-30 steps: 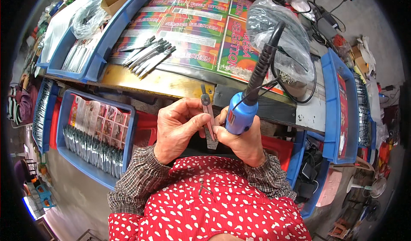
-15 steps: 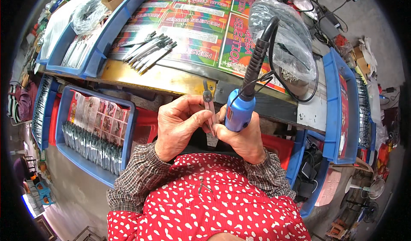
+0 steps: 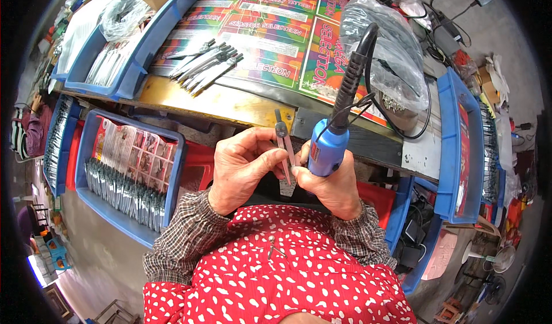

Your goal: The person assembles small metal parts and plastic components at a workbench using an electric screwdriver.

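Note:
My left hand (image 3: pixel 244 166) is closed, with thumb and fingers pinching a drawing compass (image 3: pixel 281 129) by its legs. The compass stands nearly upright, its dark grip pointing away from me and its thin legs slightly apart. My right hand (image 3: pixel 333 186) wraps round a blue electric screwdriver (image 3: pixel 329 151) whose black cable sleeve rises away from me. The thumb and fingertips of that hand also reach the compass legs; whether they grip anything small there is hidden. Beyond the left hand, several similar compasses (image 3: pixel 210 68) lie in a loose pile on the table.
The table's metal front edge (image 3: pixel 215 105) runs just beyond my hands. At left, a blue tray (image 3: pixel 175 180) holds rows of compasses; another blue bin (image 3: pixel 118 88) stands on the table. A plastic-lined bowl (image 3: pixel 402 117) of small metal parts and a blue tray (image 3: pixel 477 209) are at right.
The screwdriver and my right hand have shifted slightly right and toward me. The compass legs look a little farther apart. My left hand keeps its pinch.

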A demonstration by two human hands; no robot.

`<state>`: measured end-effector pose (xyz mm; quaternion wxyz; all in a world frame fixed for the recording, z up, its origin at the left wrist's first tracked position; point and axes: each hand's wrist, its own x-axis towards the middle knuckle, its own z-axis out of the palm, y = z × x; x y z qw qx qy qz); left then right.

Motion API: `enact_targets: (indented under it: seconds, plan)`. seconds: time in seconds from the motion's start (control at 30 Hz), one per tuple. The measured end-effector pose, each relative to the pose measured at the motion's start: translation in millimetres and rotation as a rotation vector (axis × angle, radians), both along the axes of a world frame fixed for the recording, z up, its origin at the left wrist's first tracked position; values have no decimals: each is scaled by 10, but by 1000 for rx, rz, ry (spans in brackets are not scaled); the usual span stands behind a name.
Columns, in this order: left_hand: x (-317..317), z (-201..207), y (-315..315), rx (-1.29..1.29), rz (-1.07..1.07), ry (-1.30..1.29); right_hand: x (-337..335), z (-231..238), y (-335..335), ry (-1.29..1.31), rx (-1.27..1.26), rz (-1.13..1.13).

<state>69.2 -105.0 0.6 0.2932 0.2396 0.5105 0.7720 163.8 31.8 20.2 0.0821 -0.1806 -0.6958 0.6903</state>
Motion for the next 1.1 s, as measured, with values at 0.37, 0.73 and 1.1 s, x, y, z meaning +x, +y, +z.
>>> enact_targets:
  seconds: [0.37, 0.73, 1.1]
  plan:
    - [-14, -19, -24, 0, -16, -32, 11, -4, 23, -6, 5, 31]
    - [-49, -44, -40, -5, -54, -75, 1, -39, 55, 4, -22, 66]
    - [-71, -19, -75, -15, -67, -105, -19, -10, 59, -6, -42, 68]
